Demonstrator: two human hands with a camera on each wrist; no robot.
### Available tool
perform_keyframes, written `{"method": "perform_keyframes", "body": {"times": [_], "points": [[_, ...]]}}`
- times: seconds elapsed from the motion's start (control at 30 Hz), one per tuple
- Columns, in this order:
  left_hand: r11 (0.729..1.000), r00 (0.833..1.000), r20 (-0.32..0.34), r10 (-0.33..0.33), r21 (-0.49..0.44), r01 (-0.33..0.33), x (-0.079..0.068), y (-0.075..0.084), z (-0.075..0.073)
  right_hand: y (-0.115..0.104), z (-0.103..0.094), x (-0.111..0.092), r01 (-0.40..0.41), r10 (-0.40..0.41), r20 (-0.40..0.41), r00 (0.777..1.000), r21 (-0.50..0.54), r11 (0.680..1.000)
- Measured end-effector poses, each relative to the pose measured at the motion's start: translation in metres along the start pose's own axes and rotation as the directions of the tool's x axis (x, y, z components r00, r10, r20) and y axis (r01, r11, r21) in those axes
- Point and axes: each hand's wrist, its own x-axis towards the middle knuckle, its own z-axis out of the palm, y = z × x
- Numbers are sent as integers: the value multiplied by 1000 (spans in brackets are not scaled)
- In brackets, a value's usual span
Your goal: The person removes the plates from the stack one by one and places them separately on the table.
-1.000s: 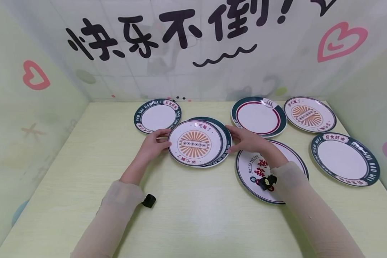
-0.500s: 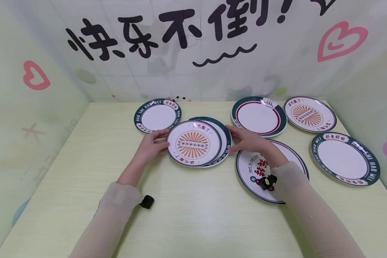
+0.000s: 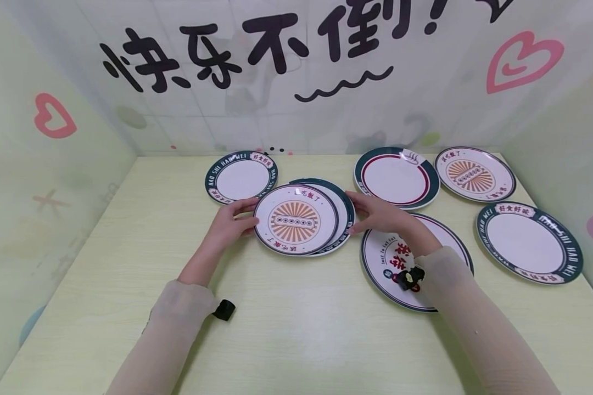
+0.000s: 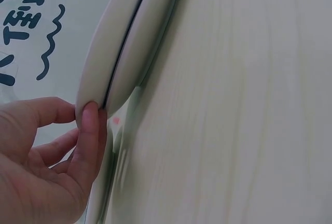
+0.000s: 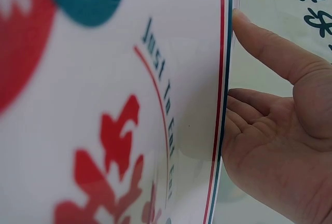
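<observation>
In the head view, my left hand (image 3: 227,224) pinches the left rim of a white plate (image 3: 295,220) with an orange sunburst print, the top one of a short stack. The left wrist view shows my left hand (image 4: 57,154) from below, its fingertips at the edge of this plate (image 4: 101,60). Underneath, offset to the right, lies a green-rimmed plate (image 3: 321,182). My right hand (image 3: 381,213) holds the right rim of that plate, thumb in front and fingers behind. A large plate with red lettering (image 5: 197,53) partly hides the right hand (image 5: 277,125) in the right wrist view.
Under my right forearm lies the large red-lettered plate (image 3: 381,258). A green-rimmed plate (image 3: 242,175) lies behind my left hand. Further right are a red-ringed plate (image 3: 397,178), another sunburst plate (image 3: 474,174) and one more green-rimmed plate (image 3: 529,244). Walls enclose the table (image 3: 277,323).
My left hand has shifted slightly left, and the top sunburst plate has slid with it, baring more of the plates beneath. The right hand stays in place.
</observation>
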Motion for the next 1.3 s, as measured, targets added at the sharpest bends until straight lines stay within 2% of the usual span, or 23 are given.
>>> {"method": "perform_keyframes", "body": {"times": [0.67, 1.03, 1.3], "points": [[999, 1000, -3, 8, -44, -8, -4, -2, -5, -1, -1, -3, -4, 4, 0, 1000, -2, 1000], [996, 999, -51, 1, -94, -6, -10, 2, -11, 1, -1, -1, 1, -1, 2, 1000, -3, 1000], [991, 997, -81, -8, -132, -2, -11, -2, -18, 2, -1, -1, 5, -5, 4, 1000, -3, 1000]]}}
